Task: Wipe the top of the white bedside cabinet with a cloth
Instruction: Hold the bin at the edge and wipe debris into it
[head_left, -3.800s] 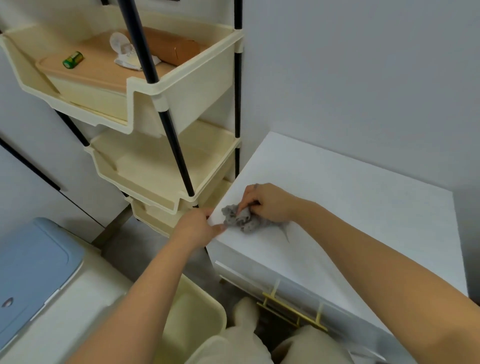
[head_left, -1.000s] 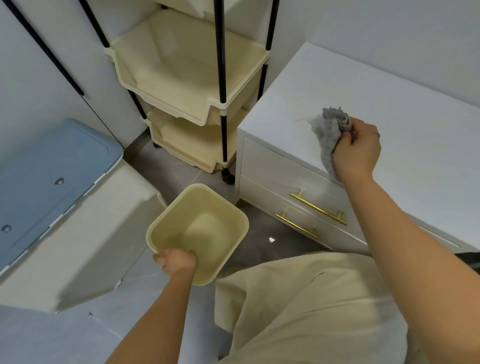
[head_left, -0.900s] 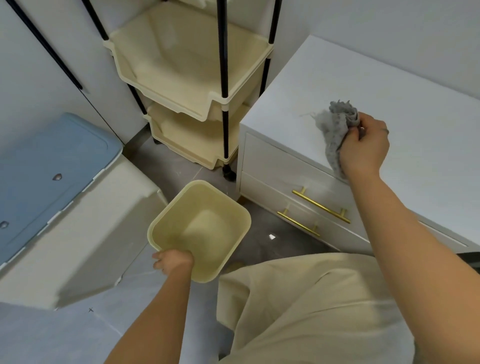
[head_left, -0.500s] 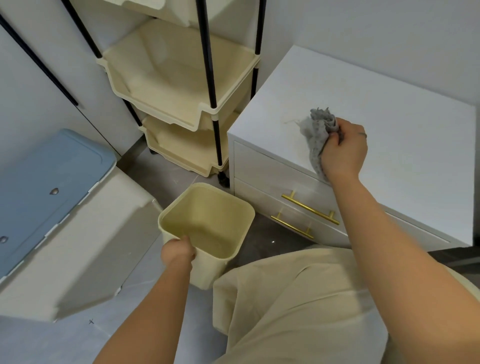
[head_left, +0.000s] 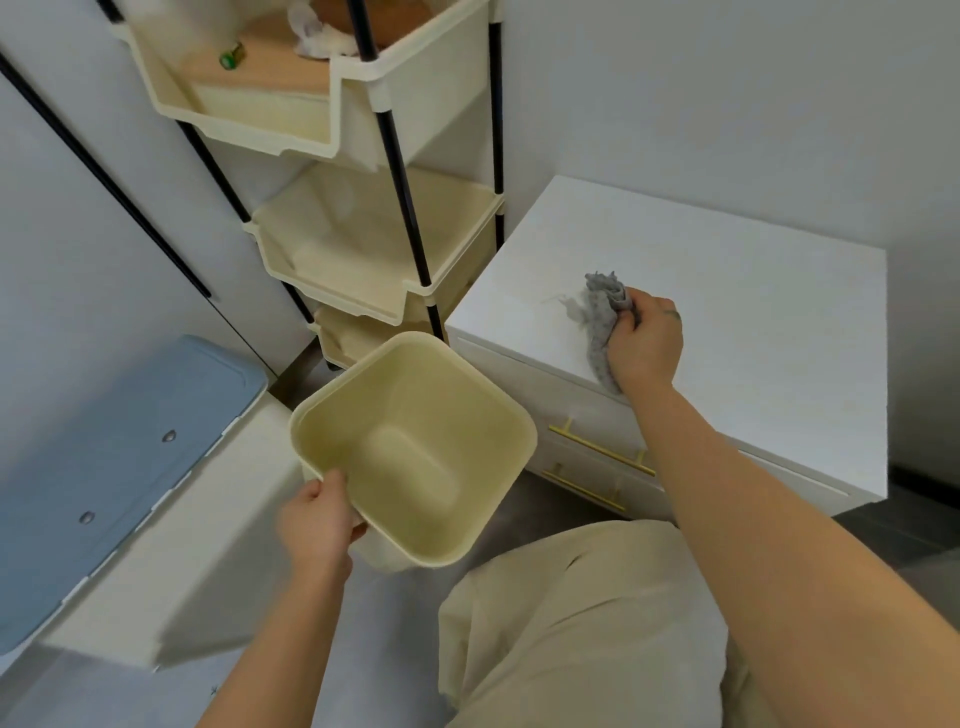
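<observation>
1. I look down from the head camera: the white bedside cabinet (head_left: 753, 332) fills the middle right of the frame, its flat top bare apart from my hand and the rag.
2. My right hand (head_left: 644, 343) sits on the cabinet top near its front edge, fingers curled tight around a crumpled grey cloth (head_left: 602, 322).
3. The cloth sticks out to the left of the fist, its long axis running from the upper tuft down toward the front edge, where its lower end hangs just over the lip.
4. A thin whitish smear or bit of fluff (head_left: 556, 300), too small to identify, lies on the top just left of the cloth.
5. My left hand (head_left: 317, 514), in the lower centre of the frame, pinches the near rim of a pale yellow square plastic bin (head_left: 415, 441), holding it raised just below and left of the cabinet's front left corner.
6. My judgement: the right hand is the one on the surface, and the unwiped stretch lies left of the grip, so the next stroke sweeps leftward toward the bin.
7. A cream tiered plastic rack (head_left: 363, 249) stands in the upper left, beside the cabinet.
</observation>
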